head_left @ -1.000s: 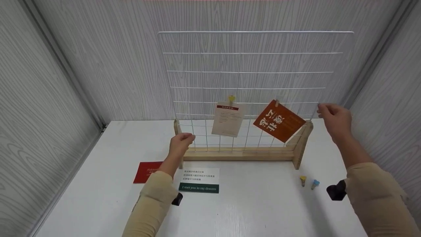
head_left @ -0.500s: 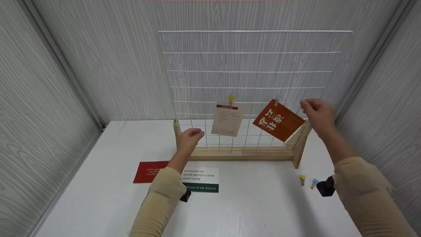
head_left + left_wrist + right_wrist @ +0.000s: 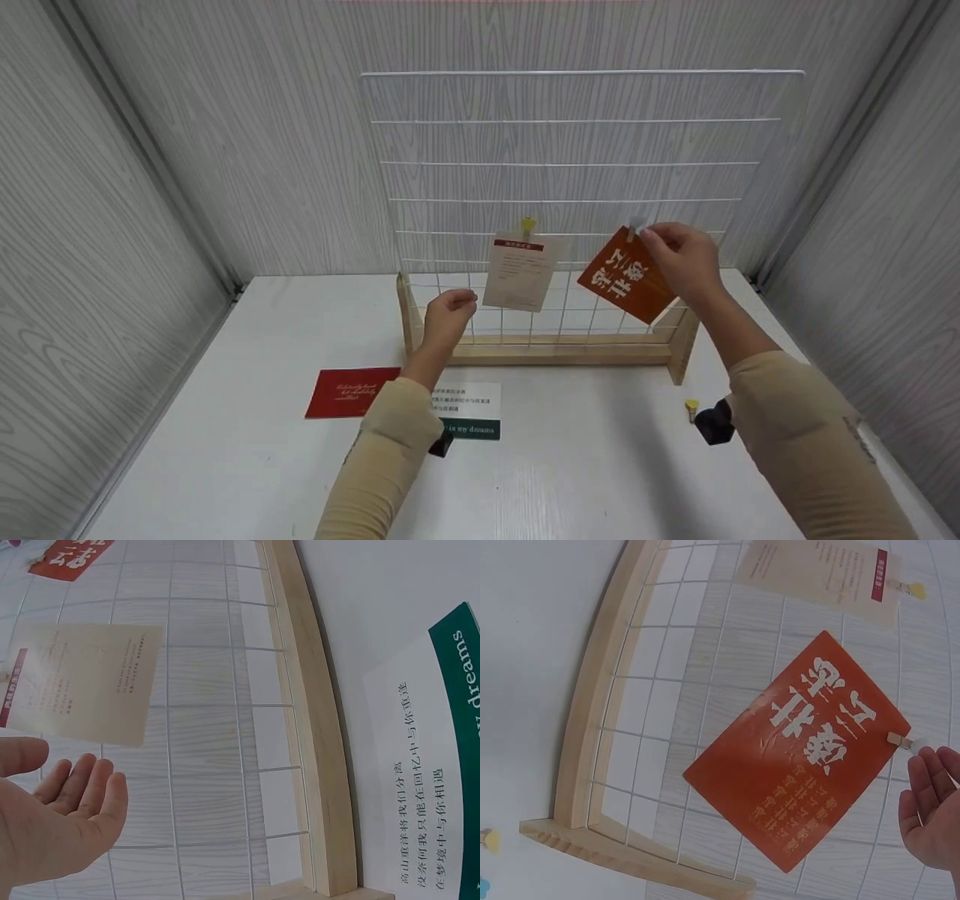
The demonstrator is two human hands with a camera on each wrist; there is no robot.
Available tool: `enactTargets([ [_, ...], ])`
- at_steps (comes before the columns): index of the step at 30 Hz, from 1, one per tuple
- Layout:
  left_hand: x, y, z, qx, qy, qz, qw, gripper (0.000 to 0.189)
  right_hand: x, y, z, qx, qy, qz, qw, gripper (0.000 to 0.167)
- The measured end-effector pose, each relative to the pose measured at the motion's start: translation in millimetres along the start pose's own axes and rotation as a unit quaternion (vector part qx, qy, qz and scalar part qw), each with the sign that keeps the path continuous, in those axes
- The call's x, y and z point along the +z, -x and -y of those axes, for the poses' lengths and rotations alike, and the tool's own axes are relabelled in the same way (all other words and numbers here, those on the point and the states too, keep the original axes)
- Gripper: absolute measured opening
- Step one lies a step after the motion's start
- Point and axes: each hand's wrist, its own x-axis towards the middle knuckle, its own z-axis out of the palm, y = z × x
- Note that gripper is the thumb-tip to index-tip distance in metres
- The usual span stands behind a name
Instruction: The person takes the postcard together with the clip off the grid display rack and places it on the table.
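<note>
A white wire grid rack (image 3: 582, 73) on a wooden base (image 3: 555, 355) bears two clipped cards. An orange-red card (image 3: 626, 277) with white lettering hangs tilted from a small wooden clip (image 3: 900, 740) with a pale head. My right hand (image 3: 686, 262) is at this clip, fingertips beside its head; whether they touch is unclear. In the right wrist view the fingers of my right hand (image 3: 934, 810) are loosely bent. A cream card (image 3: 519, 274) hangs from a yellow-headed clip (image 3: 528, 226). Left of it hovers my left hand (image 3: 450, 319), fingers relaxed, thumb apart, holding nothing.
On the table (image 3: 247, 465) lie a red card (image 3: 349, 394) and a white-and-green card (image 3: 476, 405), partly behind the left forearm. A loose yellow-headed clip (image 3: 691, 409) lies at right; a blue one (image 3: 484, 887) shows in the right wrist view. Panel walls (image 3: 225, 135) enclose the table.
My right hand has moved left from the rack's right edge to the orange-red card's clip. My left hand has shifted right and slightly up. The hanging cards have stayed put.
</note>
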Motion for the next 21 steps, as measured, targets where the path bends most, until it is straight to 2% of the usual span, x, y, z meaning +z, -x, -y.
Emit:
enactTargets([
  [4, 2.3, -1.9, -0.2, -0.007, 0.005, -0.004, 1.0, 0.022, 2.0, 1.3, 2.0, -0.008, -0.003, 0.01, 0.9999, 0.04],
  [9, 4.9, -4.6, -0.7, -0.009, 0.007, -0.02, 0.9997, 0.022, 8.4, -0.4, -2.0, 0.001, -0.016, 0.022, 0.9996, 0.042],
  [16, 8.8, -8.0, -0.4, 0.007, 0.019, -0.029, 0.9994, 0.02, 39.5, -31.1, -55.1, -0.001, -0.025, 0.016, 0.9996, 0.04],
  [21, 10.4, -10.0, 0.7, 0.009, 0.018, -0.035, 0.9992, 0.02, 37.5, -14.3, -3.7, -0.013, -0.032, 0.039, 0.9986, 0.038],
])
